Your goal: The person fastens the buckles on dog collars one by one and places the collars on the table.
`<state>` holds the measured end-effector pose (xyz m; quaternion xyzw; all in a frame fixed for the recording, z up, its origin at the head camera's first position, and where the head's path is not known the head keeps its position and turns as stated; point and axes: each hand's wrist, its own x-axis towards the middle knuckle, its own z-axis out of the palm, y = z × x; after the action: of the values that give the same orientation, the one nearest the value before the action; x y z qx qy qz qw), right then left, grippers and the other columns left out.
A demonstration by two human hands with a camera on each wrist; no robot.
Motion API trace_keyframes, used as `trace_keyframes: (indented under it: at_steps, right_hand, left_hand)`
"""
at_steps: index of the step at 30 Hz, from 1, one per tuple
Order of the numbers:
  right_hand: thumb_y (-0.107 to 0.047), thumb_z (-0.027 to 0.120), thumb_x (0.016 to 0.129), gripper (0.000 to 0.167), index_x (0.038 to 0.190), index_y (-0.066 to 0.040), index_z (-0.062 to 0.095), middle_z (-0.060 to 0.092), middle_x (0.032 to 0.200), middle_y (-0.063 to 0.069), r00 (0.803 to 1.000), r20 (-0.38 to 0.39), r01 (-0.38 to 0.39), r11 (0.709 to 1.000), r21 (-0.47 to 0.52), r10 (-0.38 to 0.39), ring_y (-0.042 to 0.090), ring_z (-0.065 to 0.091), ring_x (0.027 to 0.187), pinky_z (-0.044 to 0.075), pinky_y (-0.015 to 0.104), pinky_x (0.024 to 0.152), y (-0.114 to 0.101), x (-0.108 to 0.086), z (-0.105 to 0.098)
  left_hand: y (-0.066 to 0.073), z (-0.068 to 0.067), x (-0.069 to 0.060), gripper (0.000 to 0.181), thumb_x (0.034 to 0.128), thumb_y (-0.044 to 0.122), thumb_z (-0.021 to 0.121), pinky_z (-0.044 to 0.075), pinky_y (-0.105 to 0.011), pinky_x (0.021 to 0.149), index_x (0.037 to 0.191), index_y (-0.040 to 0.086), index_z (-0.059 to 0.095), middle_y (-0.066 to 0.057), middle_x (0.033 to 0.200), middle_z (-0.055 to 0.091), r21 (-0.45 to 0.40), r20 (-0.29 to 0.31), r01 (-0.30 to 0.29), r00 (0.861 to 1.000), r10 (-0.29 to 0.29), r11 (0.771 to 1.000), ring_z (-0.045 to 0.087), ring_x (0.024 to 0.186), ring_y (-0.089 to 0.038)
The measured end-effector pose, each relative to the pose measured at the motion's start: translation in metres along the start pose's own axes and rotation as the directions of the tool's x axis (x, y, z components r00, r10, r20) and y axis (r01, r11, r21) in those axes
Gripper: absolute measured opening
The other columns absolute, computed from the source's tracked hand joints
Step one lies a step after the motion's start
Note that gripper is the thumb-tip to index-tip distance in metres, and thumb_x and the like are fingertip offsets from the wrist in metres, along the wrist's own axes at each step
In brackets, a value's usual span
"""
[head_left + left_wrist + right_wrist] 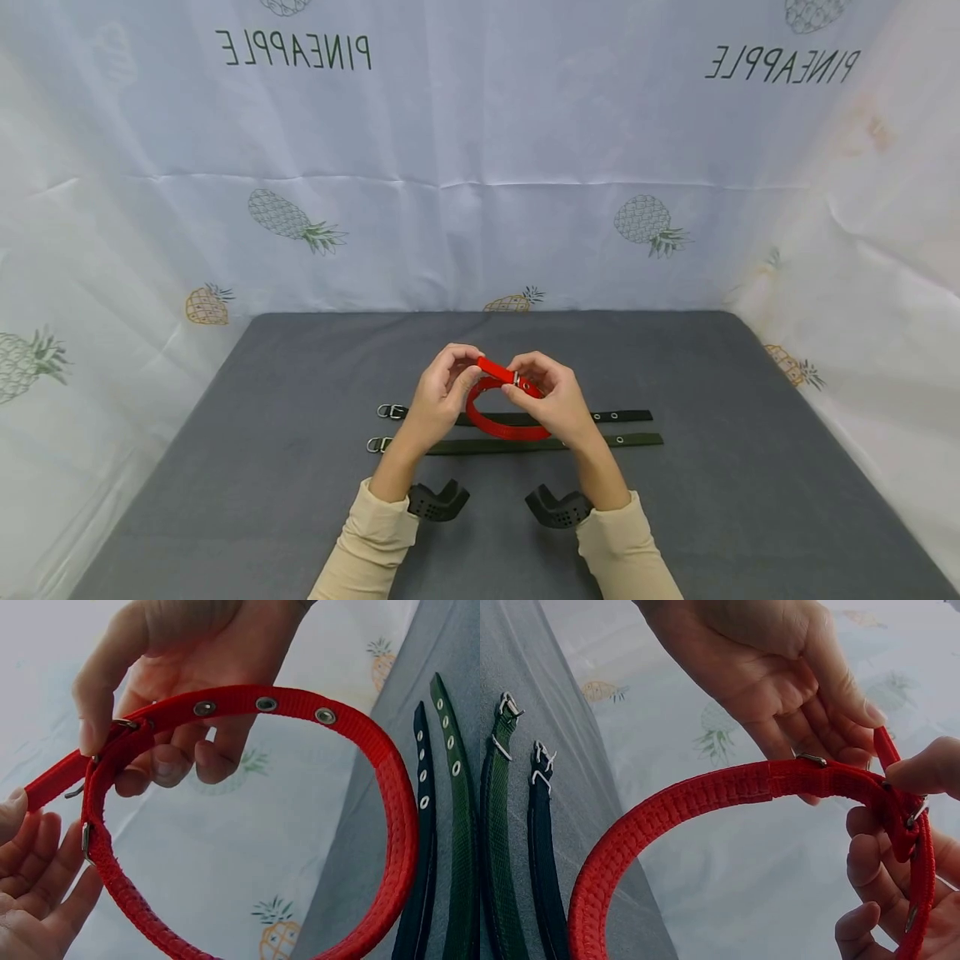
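A red collar (pixel 506 431) is held up in a loop between both hands, its strap end passed through the metal buckle (pixel 918 812). The left hand (pixel 441 395) pinches the strap's free end (pixel 56 782) between thumb and fingers. At the buckle, the right hand (pixel 553 400) grips the collar with its thumb on the band. Eyelets (pixel 266 704) line the strap beyond the buckle. In the left wrist view the right hand (pixel 202 660) is at the top; in the right wrist view the left hand (pixel 757 667) is at the top.
A black collar (pixel 633 415) and a green collar (pixel 487 447) lie straight, side by side, on the grey table (pixel 262 467), below and behind the hands. A white pineapple-print curtain (pixel 480 242) surrounds the table's back and sides.
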<state>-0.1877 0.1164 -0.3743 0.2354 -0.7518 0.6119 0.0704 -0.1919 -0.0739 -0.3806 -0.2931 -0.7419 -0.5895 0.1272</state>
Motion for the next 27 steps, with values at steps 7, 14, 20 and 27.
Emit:
trace_keyframes:
  at_steps: [7, 14, 20, 27]
  right_hand:
    - [0.003, 0.065, 0.085, 0.013, 0.097, 0.004, 0.059, 0.058, 0.082, -0.003, 1.000, -0.009, 0.022, 1.000, 0.001, -0.022, 0.005, 0.052, 0.072, 0.049, 0.023, 0.066, 0.000, 0.001, 0.000]
    - [0.002, 0.066, 0.085, 0.015, 0.099, 0.004, 0.060, 0.062, 0.083, 0.001, 1.000, -0.013, -0.006, 1.000, -0.011, 0.006, 0.004, 0.056, 0.073, 0.051, 0.022, 0.067, -0.001, 0.000, -0.004]
    - [0.001, 0.064, 0.087, 0.016, 0.102, 0.004, 0.059, 0.062, 0.085, -0.002, 1.000, 0.003, -0.008, 1.000, -0.005, 0.008, 0.004, 0.056, 0.074, 0.050, 0.022, 0.067, 0.000, 0.000, -0.004]
    - [0.001, 0.062, 0.090, 0.015, 0.103, 0.004, 0.058, 0.058, 0.081, 0.006, 1.000, 0.015, 0.020, 1.000, 0.003, -0.020, 0.009, 0.053, 0.065, 0.050, 0.023, 0.061, 0.002, -0.001, -0.005]
  left_hand:
    - [0.002, 0.000, 0.001, 0.021, 0.0987, 0.003, 0.049, 0.051, -0.012, 0.087, 0.115, -0.009, 0.048, -0.024, 0.111, 0.054, -0.038, -0.002, 0.016, 1.000, -0.016, 0.999, 0.059, 0.096, -0.004]
    - [0.002, -0.011, 0.001, 0.027, 0.1009, 0.002, 0.044, 0.047, -0.008, 0.094, 0.120, -0.017, 0.041, -0.032, 0.110, 0.050, -0.138, -0.075, 0.010, 0.997, -0.021, 0.990, 0.056, 0.100, 0.009]
    - [0.003, -0.011, 0.001, 0.029, 0.1007, 0.004, 0.045, 0.047, -0.008, 0.094, 0.121, -0.016, 0.041, -0.032, 0.112, 0.050, -0.147, -0.067, 0.032, 0.997, -0.042, 0.989, 0.056, 0.099, 0.009]
    - [0.003, -0.011, 0.000, 0.036, 0.0984, 0.005, 0.052, 0.048, -0.010, 0.094, 0.127, -0.014, 0.042, -0.033, 0.117, 0.052, -0.190, -0.062, 0.048, 0.996, -0.061, 0.981, 0.058, 0.102, 0.007]
